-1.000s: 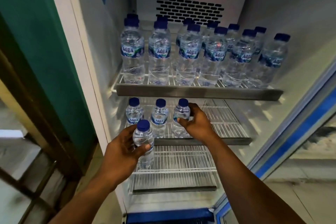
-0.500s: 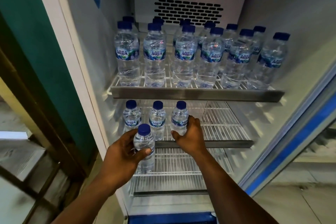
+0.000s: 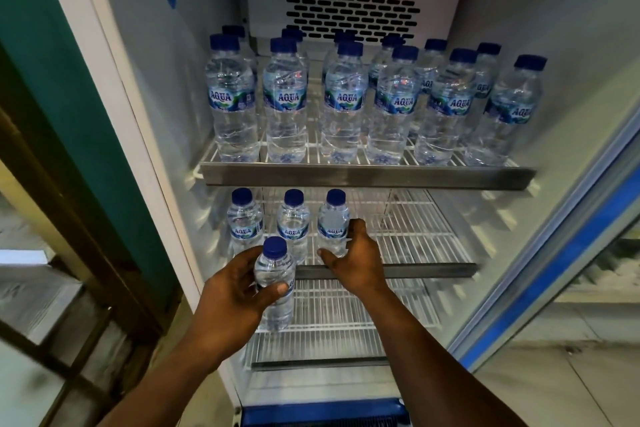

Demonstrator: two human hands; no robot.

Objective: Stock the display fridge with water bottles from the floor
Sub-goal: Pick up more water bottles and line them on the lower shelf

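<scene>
Setting: an open display fridge [image 3: 554,45] is filling the view, white inside, with wire shelves and a vent panel [image 3: 353,15] at the back.
Top shelf [image 3: 367,175]: two rows of upright water bottles with blue caps and blue "AQUA" labels are standing here, a front row [image 3: 346,104] of six and more behind.
Middle shelf [image 3: 415,236]: three small bottles are standing upright in a row at its left end; the rest of the wire is lying bare.
Left hand [image 3: 232,291]: it is gripping a small bottle [image 3: 275,282] around its middle, thumb across the front, holding it upright in front of the fridge, below and just before the middle shelf's front edge.
Right hand [image 3: 356,263]: it is curling loosely around the rightmost bottle [image 3: 333,222] of the three, fingers touching its right side and thumb near its base; whether it is truly gripping is unclear.
Lower shelf [image 3: 329,322]: wire grid with nothing standing on it in view.
Door [image 3: 554,270]: the glass door with a blue frame is standing open at the right.
Left edge: a green wall [image 3: 62,80] and a brown wooden frame [image 3: 69,218] are bordering the fridge.
</scene>
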